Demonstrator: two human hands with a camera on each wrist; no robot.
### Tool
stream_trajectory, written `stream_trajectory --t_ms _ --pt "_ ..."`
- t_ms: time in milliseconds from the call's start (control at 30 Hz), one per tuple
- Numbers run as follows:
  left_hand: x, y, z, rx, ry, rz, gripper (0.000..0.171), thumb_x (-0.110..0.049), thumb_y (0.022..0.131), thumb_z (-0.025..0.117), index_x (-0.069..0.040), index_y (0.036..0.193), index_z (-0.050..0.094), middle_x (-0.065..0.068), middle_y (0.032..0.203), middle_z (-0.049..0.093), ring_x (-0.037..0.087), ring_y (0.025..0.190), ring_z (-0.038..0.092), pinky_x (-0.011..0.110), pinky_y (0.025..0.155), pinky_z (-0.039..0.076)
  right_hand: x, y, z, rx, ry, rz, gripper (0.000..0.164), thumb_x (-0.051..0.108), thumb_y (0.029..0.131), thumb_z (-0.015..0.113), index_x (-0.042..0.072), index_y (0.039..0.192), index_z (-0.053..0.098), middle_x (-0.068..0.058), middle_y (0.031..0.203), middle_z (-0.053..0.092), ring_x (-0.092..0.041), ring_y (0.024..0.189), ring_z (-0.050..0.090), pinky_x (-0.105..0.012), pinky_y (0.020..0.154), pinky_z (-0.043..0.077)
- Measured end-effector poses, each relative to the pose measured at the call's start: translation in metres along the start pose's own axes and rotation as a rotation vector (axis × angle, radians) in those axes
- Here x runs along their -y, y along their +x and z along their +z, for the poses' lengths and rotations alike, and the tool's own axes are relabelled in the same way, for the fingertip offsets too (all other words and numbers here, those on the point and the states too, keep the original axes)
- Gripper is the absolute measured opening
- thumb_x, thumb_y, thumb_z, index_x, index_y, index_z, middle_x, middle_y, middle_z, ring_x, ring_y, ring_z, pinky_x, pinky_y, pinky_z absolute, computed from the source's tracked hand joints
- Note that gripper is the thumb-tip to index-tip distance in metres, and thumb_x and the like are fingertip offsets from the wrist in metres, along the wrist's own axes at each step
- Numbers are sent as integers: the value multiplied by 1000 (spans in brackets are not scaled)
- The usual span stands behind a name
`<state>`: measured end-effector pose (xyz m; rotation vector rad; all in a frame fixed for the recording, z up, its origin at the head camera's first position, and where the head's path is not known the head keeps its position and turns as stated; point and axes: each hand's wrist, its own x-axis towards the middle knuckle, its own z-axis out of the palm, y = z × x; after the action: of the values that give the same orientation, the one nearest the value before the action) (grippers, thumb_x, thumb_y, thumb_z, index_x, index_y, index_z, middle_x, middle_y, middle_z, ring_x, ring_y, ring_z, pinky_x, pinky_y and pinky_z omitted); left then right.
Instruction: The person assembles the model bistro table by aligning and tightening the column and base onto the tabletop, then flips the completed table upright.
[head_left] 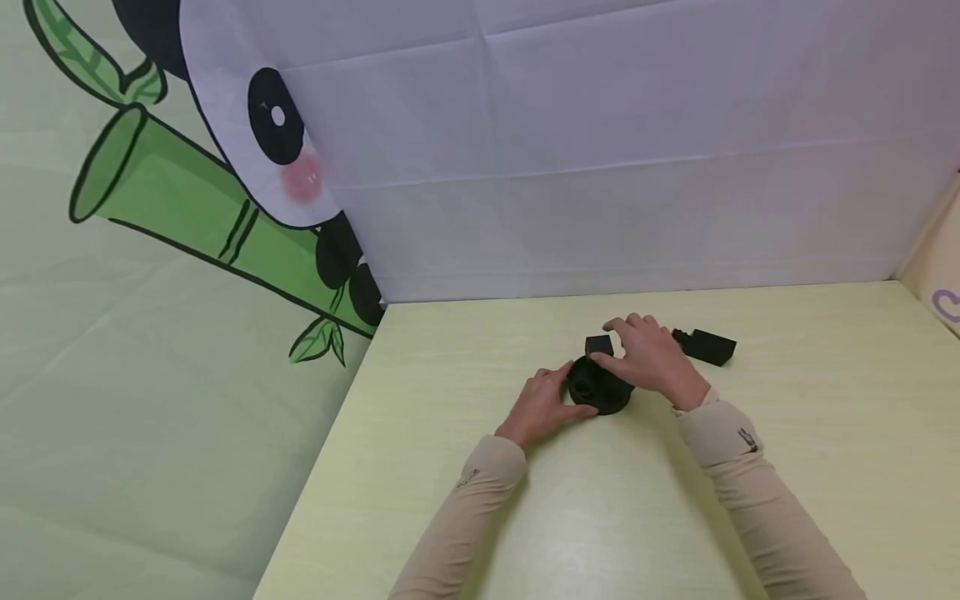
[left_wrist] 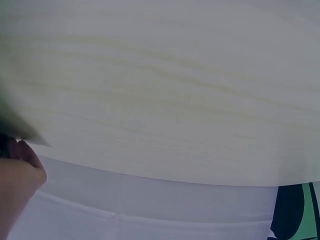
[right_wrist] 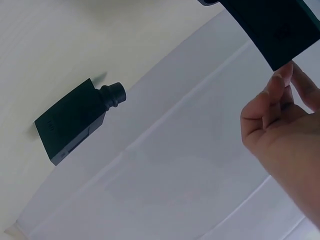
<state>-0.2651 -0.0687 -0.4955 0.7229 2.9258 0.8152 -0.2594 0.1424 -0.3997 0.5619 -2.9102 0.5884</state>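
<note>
Behind the pale wood-grain worktop point(head_left: 855, 425) rises a creased white cloth point(head_left: 600, 167); to the left, light-green fabric point(head_left: 112, 400) shows a printed cartoon panda point(head_left: 225, 117) and leafy bamboo point(head_left: 176, 192).

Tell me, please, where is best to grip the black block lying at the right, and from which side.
Probably the middle of the black block: it lies flat, with two straight long sides to squeeze, so come from above. Its narrow neck gives less surface and sits close to the right hand.
</note>
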Motion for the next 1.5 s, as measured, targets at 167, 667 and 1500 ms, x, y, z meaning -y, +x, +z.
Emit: stream_trajectory --t_ms 167,667,1500 --pt "1 -2 0 -1 -2 -1 89 -56 87 80 -9 156 47 9 137 64 27 124 55 42 106 43 1 0 6 -10 3 -25 50 34 98 72 -7 126 63 -23 108 61 -42 97 57 -58 83 50" --pt "3 -2 1 0 30 19 88 -57 88 78 -12 157 46 7 136 66 27 124 55 42 108 42 8 -1 16 -110 -71 -21 51 42 96 73 -7 106 65 -19 93 61 -39 85 57 -51 72 52" --pt "0 -4 -1 1 18 19 87 -57 88 78 -14 157 46 6 136 65 26 124 55 41 108 42 9 7 16 -27 -45 -77 52 31 101 67 -3 140 60 -24 109 58 -41 94 52 -55 79 48"
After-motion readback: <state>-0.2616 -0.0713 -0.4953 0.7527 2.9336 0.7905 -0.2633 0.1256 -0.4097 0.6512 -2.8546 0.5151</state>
